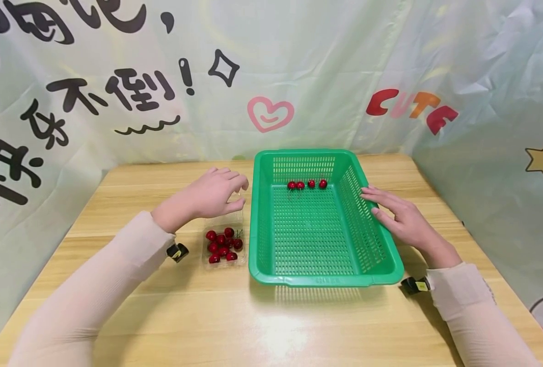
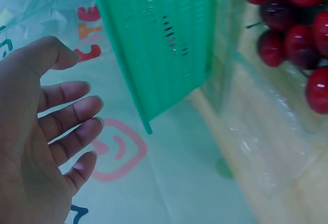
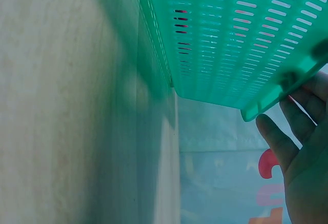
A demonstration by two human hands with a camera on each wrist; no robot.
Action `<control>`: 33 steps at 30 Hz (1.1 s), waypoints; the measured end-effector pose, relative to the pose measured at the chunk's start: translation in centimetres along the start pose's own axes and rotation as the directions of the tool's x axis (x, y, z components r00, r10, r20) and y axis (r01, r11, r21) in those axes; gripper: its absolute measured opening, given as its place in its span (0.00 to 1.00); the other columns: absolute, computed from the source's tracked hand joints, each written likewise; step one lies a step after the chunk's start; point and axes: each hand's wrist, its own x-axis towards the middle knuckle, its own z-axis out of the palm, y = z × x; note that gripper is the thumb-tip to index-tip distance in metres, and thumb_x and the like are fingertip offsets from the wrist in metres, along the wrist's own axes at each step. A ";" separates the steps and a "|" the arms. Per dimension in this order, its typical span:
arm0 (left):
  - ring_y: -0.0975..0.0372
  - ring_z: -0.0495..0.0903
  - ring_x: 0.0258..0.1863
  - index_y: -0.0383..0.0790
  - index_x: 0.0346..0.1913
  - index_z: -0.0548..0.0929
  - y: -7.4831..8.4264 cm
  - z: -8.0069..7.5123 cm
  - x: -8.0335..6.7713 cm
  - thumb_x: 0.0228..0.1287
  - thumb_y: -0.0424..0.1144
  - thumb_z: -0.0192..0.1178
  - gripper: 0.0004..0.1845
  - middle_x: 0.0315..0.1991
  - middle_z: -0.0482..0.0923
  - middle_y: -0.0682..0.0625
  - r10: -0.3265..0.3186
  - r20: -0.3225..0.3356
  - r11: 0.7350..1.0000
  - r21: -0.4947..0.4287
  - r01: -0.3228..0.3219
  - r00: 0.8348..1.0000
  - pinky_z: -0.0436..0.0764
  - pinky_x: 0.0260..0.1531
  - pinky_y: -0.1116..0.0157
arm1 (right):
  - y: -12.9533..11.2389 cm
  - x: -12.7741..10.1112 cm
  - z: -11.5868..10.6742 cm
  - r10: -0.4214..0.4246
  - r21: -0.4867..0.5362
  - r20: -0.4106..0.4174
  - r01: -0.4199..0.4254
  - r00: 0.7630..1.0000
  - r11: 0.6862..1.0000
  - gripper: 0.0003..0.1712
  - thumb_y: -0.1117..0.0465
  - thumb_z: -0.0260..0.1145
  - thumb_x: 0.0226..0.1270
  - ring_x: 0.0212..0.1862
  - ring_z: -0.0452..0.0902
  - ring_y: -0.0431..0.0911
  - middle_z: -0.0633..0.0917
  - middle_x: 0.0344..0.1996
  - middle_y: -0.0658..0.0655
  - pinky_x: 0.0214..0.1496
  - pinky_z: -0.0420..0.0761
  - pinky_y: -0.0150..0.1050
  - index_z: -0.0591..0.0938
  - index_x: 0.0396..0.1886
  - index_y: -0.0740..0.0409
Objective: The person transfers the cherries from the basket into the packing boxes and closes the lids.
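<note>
A green plastic basket point(image 1: 308, 280) with slotted walls stands on the table, several red cherries point(image 1: 323, 183) in a row at its far end. My right hand point(image 1: 402, 219) rests on the basket's right rim, fingers over the edge and thumb along the outside in the right wrist view. Left of the basket sits a clear plastic box point(image 1: 211, 266) holding several dark red cherries point(image 1: 221, 239), some with stems. My left hand point(image 1: 216, 192) hovers above the box's far part, beside the basket's left rim. Its fingers point(image 2: 72, 114) are loosely bent with nothing between them.
The wooden table point(image 1: 170, 321) meets a pale printed curtain point(image 1: 317, 61) at the back and sides. A small black device point(image 1: 177, 252) hangs at the left wrist, and another black device point(image 1: 415, 286) at the right.
</note>
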 end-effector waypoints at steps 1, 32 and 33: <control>0.55 0.76 0.42 0.40 0.46 0.77 0.1 -0.1 0.3 0.65 0.44 0.58 0.12 0.39 0.79 0.49 -0.002 0.000 1.000 0.001 0.002 1.000 0.68 0.44 0.53 | 0.0 0.0 0.0 -0.001 0.002 -0.001 0.001 1.000 1.000 0.26 0.66 0.62 0.69 0.72 0.61 0.47 0.72 0.68 0.57 0.69 0.59 0.35 0.75 0.66 0.54; 0.54 0.70 0.52 0.45 0.55 0.72 1.3 -2.2 10.9 0.71 0.58 0.46 0.22 0.51 0.70 0.49 -0.166 0.102 0.986 0.014 0.166 0.981 0.67 0.53 0.52 | 0.1 0.0 0.0 -0.003 0.004 0.001 0.003 1.000 1.000 0.26 0.67 0.62 0.69 0.71 0.61 0.48 0.71 0.68 0.57 0.69 0.59 0.33 0.75 0.66 0.56; 0.54 0.70 0.52 0.45 0.55 0.72 1.4 -2.2 11.3 0.71 0.59 0.46 0.22 0.52 0.70 0.49 -0.172 0.102 0.985 0.006 0.173 0.980 0.67 0.54 0.51 | 0.1 0.0 0.0 -0.002 0.004 0.002 0.002 1.000 1.000 0.26 0.67 0.62 0.69 0.71 0.61 0.48 0.71 0.68 0.57 0.69 0.59 0.33 0.75 0.66 0.56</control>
